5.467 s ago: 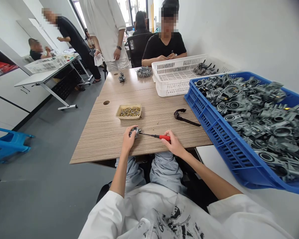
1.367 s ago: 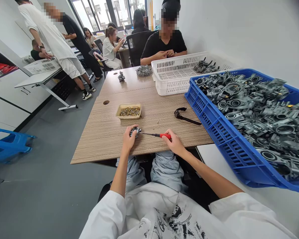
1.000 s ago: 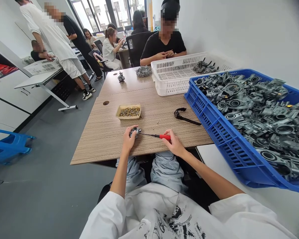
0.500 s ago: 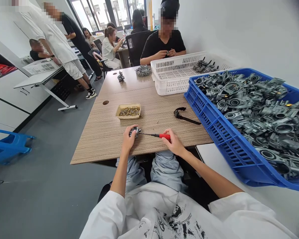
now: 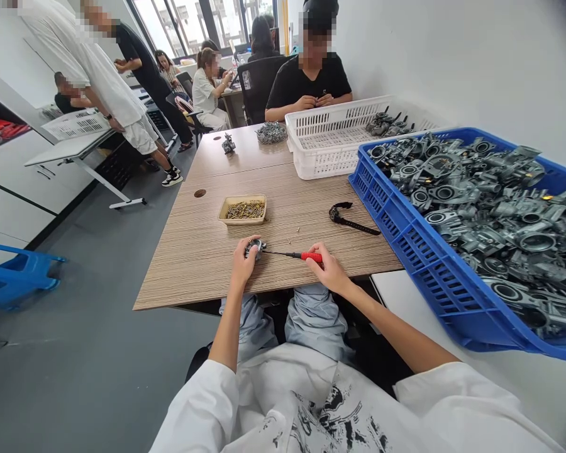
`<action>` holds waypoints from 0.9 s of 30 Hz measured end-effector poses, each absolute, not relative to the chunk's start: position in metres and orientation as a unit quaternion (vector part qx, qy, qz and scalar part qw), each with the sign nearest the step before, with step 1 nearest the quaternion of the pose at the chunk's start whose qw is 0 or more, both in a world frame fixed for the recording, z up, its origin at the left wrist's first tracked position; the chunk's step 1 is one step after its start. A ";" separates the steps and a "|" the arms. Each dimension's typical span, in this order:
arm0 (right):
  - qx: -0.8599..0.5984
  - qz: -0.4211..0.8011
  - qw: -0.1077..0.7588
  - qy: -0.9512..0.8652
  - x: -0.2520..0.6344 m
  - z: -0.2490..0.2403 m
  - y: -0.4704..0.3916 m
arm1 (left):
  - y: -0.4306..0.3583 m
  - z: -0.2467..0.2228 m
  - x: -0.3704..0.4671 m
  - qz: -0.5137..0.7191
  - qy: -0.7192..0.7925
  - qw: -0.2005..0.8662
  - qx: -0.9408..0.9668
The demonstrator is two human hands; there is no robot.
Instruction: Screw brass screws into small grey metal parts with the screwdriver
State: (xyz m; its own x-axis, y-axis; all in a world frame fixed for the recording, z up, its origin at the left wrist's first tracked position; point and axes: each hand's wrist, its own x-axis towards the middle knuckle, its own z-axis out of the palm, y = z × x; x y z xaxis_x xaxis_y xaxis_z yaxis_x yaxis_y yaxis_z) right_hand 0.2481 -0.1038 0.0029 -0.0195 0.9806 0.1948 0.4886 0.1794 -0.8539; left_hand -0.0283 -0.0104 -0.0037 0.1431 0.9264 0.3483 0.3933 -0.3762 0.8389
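Note:
My left hand [image 5: 244,260] is closed around a small grey metal casting [image 5: 255,247], like a carburetor body, near the table's front edge. My right hand [image 5: 327,267] grips the red handle of a screwdriver [image 5: 310,257]. Its thin dark shaft points left, and the tip meets the casting, though the exact contact spot is too small to make out. Just beyond my hands stands a cream tray [image 5: 222,217] full of small brass-coloured screws or pins. Two loose brass pieces lie on the tabletop between the tray and my right hand, one of them a small pin [image 5: 298,229].
A black wristwatch [image 5: 353,224] lies right of my hands. A blue crate [image 5: 396,251] heaped with metal castings fills the right side. Behind it is a white basket [image 5: 321,167] with some castings. Across the wooden table [image 5: 183,251] sits a person in black. A blue stool [image 5: 16,274] stands left.
My hands, the casting and the screwdriver stay almost where they were. The standing person in white at the left has shifted slightly, and the seated person's hands have moved a little.

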 end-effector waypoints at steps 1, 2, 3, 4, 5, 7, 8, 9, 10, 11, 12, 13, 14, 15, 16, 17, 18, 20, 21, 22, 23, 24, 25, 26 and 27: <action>-0.562 0.302 0.411 -0.651 0.249 0.003 -0.104 | -0.010 -0.004 -0.028 0.451 0.475 0.296 0.695; -0.560 0.302 0.412 -0.653 0.249 0.002 -0.105 | -0.011 -0.004 -0.028 0.451 0.475 0.297 0.694; -0.561 0.300 0.413 -0.652 0.249 0.002 -0.105 | -0.011 -0.004 -0.028 0.450 0.476 0.298 0.694; -0.564 0.297 0.414 -0.651 0.249 0.001 -0.104 | -0.011 -0.004 -0.028 0.449 0.477 0.299 0.694; -0.567 0.294 0.415 -0.648 0.249 0.000 -0.103 | -0.011 -0.004 -0.028 0.448 0.478 0.300 0.694; -0.575 0.291 0.417 -0.641 0.248 -0.001 -0.102 | -0.011 -0.003 -0.028 0.448 0.478 0.300 0.694; -0.578 0.291 0.418 -0.638 0.248 -0.001 -0.101 | -0.011 -0.003 -0.029 0.449 0.477 0.299 0.694; -0.581 0.291 0.418 -0.635 0.247 -0.001 -0.100 | -0.011 -0.003 -0.029 0.450 0.475 0.298 0.694; -0.583 0.292 0.417 -0.633 0.247 0.000 -0.100 | -0.011 -0.003 -0.029 0.451 0.474 0.297 0.695; -0.585 0.293 0.416 -0.632 0.246 0.000 -0.100 | -0.011 -0.003 -0.029 0.452 0.474 0.297 0.695; -0.585 0.293 0.416 -0.631 0.246 0.001 -0.100 | -0.011 -0.004 -0.029 0.451 0.475 0.296 0.695; -0.585 0.292 0.416 -0.632 0.246 0.002 -0.100 | -0.010 -0.004 -0.029 0.450 0.476 0.295 0.695; -0.584 0.292 0.416 -0.633 0.246 0.002 -0.101 | -0.010 -0.004 -0.029 0.449 0.477 0.295 0.696; -0.582 0.291 0.416 -0.636 0.246 0.003 -0.101 | -0.010 -0.004 -0.029 0.449 0.476 0.294 0.696; -0.577 0.292 0.416 -0.639 0.246 0.004 -0.102 | -0.010 -0.004 -0.029 0.450 0.475 0.293 0.697; -0.571 0.295 0.417 -0.642 0.246 0.004 -0.103 | -0.010 -0.004 -0.029 0.451 0.473 0.293 0.698; -0.565 0.298 0.419 -0.645 0.246 0.004 -0.104 | -0.010 -0.004 -0.029 0.451 0.472 0.292 0.699; -0.561 0.300 0.421 -0.647 0.246 0.004 -0.105 | -0.011 -0.003 -0.029 0.451 0.472 0.290 0.699; -0.563 0.297 0.421 -0.646 0.246 0.003 -0.105 | -0.011 -0.003 -0.029 0.449 0.474 0.290 0.700; -0.568 0.295 0.422 -0.642 0.246 0.003 -0.105 | -0.011 -0.003 -0.028 0.448 0.475 0.290 0.700; -0.574 0.293 0.421 -0.638 0.246 0.002 -0.105 | -0.011 -0.003 -0.028 0.447 0.476 0.290 0.699; -0.579 0.293 0.421 -0.634 0.246 0.001 -0.104 | -0.011 -0.003 -0.028 0.447 0.477 0.291 0.699; -0.582 0.296 0.421 -0.630 0.246 0.001 -0.103 | -0.011 -0.003 -0.029 0.447 0.477 0.291 0.698; -0.584 0.299 0.420 -0.626 0.246 0.000 -0.102 | -0.011 -0.003 -0.029 0.448 0.477 0.291 0.698; -0.586 0.300 0.420 -0.625 0.246 0.000 -0.101 | -0.011 -0.003 -0.029 0.449 0.476 0.292 0.698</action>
